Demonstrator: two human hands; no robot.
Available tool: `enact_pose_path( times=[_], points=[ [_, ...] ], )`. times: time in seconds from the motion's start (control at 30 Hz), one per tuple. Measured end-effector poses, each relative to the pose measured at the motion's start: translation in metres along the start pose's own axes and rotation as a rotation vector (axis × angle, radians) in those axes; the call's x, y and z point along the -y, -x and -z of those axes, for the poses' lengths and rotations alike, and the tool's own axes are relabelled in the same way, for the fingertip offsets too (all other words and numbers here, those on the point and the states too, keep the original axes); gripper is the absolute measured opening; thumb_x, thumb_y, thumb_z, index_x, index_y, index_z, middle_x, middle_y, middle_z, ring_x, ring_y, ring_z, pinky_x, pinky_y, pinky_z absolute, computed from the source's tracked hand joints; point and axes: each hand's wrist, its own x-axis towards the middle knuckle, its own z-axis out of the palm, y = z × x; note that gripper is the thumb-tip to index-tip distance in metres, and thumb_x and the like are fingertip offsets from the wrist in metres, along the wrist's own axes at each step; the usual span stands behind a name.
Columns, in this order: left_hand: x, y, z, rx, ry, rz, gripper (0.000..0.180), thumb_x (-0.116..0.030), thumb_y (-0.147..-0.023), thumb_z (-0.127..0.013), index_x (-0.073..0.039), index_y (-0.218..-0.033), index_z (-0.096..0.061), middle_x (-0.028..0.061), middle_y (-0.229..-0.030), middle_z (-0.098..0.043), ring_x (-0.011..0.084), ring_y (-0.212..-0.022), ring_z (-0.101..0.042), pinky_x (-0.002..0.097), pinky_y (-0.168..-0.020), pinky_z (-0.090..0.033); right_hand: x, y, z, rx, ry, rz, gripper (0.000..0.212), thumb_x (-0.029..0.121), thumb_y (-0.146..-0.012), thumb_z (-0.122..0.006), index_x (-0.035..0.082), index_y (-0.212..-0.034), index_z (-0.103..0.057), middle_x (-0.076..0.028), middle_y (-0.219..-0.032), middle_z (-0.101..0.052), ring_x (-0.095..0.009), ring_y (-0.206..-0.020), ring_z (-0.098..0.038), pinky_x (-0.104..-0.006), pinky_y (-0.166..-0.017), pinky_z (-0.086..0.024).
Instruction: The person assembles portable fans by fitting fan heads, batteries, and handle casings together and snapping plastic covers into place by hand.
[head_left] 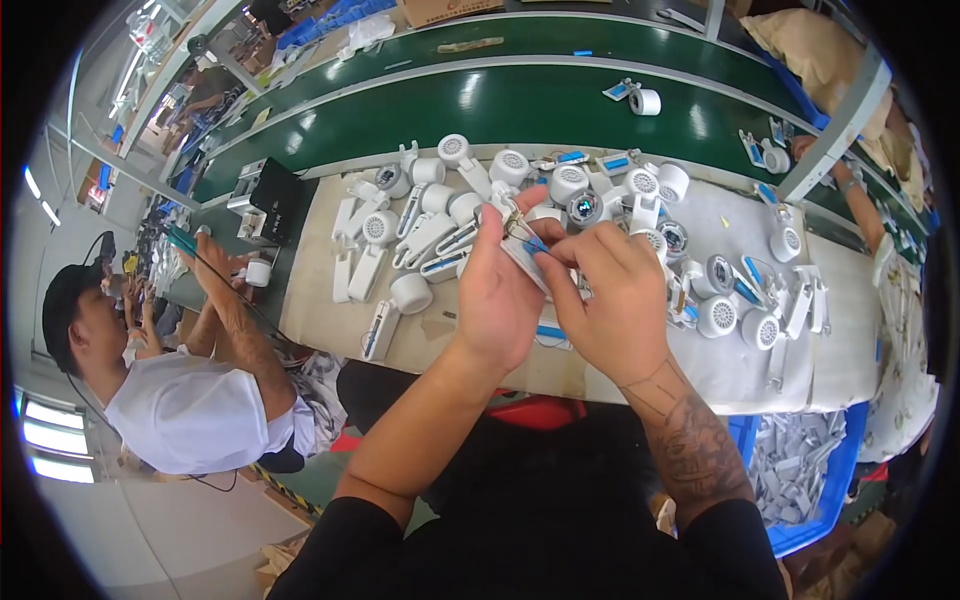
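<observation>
My left hand [497,300] is turned palm up, its fingers curled round a slim white plastic housing [525,262] with thin wires at its upper end. A small blue piece [537,245] lies in the housing's open side. Over it, my right hand [612,275] pinches at the blue piece with thumb and forefinger; the fingertips partly hide it. Beyond both hands, white fan-like units [512,167] with round grilles and handles lie heaped on the table. One small round display [584,207] glows among them.
A green conveyor belt [400,120] runs behind the pale table cover [420,345]. At lower right stands a blue bin [835,490] of grey-white parts. On the left, a co-worker [200,410] holds a tool beside a black box-shaped device [265,200]. A metal post [840,130] rises at right.
</observation>
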Motion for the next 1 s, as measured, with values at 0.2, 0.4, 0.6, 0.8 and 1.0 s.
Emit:
enact_pose_path(
  times=[0.2,0.4,0.6,0.8,1.0],
  points=[
    [-0.009,-0.003,0.016,0.005,-0.1,0.081,0.064,-0.056,-0.106,-0.027,-0.003,-0.134,-0.049,0.0153,-0.124,-0.065,0.0296,-0.11,-0.065,0.0422,-0.097,-0.051,0.01,0.01,0.007,0.068,-0.026,0.021,0.013,0.0,-0.075,-0.072,0.007,-0.078,-0.061,-0.006,-0.081,-0.06,-0.027,-0.065,-0.053,-0.0358,-0.06,-0.038],
    [-0.006,0.006,0.012,0.022,-0.066,0.088,0.05,-0.045,-0.107,-0.039,-0.003,-0.132,-0.05,0.0179,-0.137,-0.059,0.0268,-0.116,-0.061,0.0404,-0.099,-0.049,0.009,0.015,0.003,0.145,0.029,0.036,0.012,-0.002,-0.072,-0.066,0.005,-0.079,-0.059,-0.008,-0.086,-0.062,-0.029,-0.064,-0.054,-0.0375,-0.058,-0.042],
    [-0.013,0.011,0.03,0.075,-0.318,-0.027,0.029,-0.019,-0.105,-0.05,-0.002,-0.128,-0.054,0.0185,-0.136,-0.059,0.0237,-0.114,-0.063,0.0336,-0.088,-0.055,0.006,0.019,-0.002,0.222,-0.244,-0.029,0.01,0.005,-0.079,-0.069,0.004,-0.082,-0.06,-0.009,-0.082,-0.06,-0.028,-0.067,-0.06,-0.0373,-0.057,-0.047],
    [-0.033,0.029,0.033,0.309,-0.242,0.238,0.033,-0.02,-0.104,-0.053,0.003,-0.128,-0.053,0.0235,-0.127,-0.063,0.0325,-0.105,-0.069,0.0413,-0.093,-0.054,-0.025,0.011,0.027,0.149,-0.532,-0.404,0.015,0.017,-0.094,-0.067,0.003,-0.091,-0.061,-0.001,-0.081,-0.063,-0.009,-0.08,-0.059,-0.0272,-0.069,-0.046],
    [-0.039,0.03,0.03,0.466,-0.195,0.366,0.04,-0.025,-0.102,-0.056,0.005,-0.129,-0.052,0.0266,-0.12,-0.065,0.035,-0.094,-0.072,0.0438,-0.089,-0.056,-0.029,0.019,0.002,0.532,-1.406,-0.619,0.085,0.058,-0.089,-0.065,0.003,-0.148,-0.038,-0.013,-0.125,-0.059,-0.021,-0.115,-0.059,-0.0321,-0.103,-0.044]
  ],
)
